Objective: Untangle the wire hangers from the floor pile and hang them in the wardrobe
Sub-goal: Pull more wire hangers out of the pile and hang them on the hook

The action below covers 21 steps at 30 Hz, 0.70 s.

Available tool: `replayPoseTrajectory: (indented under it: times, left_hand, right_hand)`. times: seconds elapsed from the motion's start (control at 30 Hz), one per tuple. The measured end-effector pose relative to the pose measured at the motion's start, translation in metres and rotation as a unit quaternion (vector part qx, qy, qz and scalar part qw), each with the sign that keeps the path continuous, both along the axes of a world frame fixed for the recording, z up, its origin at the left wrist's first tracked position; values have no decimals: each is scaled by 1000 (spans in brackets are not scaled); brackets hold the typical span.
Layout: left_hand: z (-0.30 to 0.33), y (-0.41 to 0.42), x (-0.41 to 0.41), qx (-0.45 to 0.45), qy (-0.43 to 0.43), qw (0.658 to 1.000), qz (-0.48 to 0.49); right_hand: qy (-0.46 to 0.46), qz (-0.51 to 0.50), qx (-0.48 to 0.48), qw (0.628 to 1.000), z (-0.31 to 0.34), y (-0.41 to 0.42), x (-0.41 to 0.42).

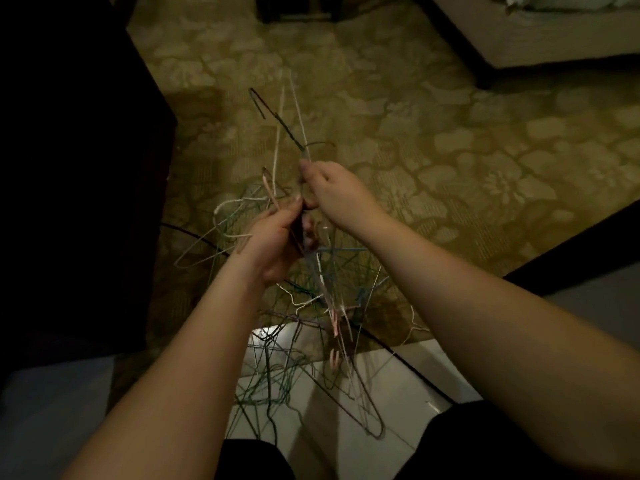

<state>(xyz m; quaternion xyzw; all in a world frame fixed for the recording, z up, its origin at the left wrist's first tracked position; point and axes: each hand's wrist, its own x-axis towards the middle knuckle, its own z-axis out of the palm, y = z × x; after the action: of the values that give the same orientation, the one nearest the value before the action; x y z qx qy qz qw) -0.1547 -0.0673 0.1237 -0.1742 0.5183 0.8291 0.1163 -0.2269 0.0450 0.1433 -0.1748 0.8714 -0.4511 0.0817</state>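
Nearest me, my left hand grips a bundle of wire hangers; my right hand pinches a dark hanger over the floor pile.

Bare forearms, no sleeves; black trousers on legs

Patterned olive carpet covered the floor, meeting pale floor tiles nearer the viewer; a thin black cable crossed both; dark furniture stood left.

Home bedroom, patterned carpet, bed corner
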Motion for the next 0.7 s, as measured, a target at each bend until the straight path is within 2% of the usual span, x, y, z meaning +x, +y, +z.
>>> replayPoseTrajectory:
  times: [0.1,0.17,0.27,0.37,0.5,0.57,0.7]
  left_hand:
    - [-8,-15,2,2,0,999,45]
    - [-14,-24,6,20,-3,997,79]
    - [-22,-36,10,59,12,993,105]
    - [-29,-46,13,77,32,991,107]
    - [-36,-53,18,65,32,990,124]
    - [-37,-55,19,62,34,989,131]
    - [-39,-59,20,54,39,987,147]
  right_hand:
    - [-18,-71,-9,997,-27,30,-9]
    - [-51,-84,68,993,-66,54,-2]
    - [-168,25,175,970,-130,77,24]
    - [-254,120,183,942,-163,79,42]
    - [-312,217,172,909,-172,65,48]
    - [-324,250,162,898,-173,58,55]
    - [-260,295,169,904,-172,53,62]
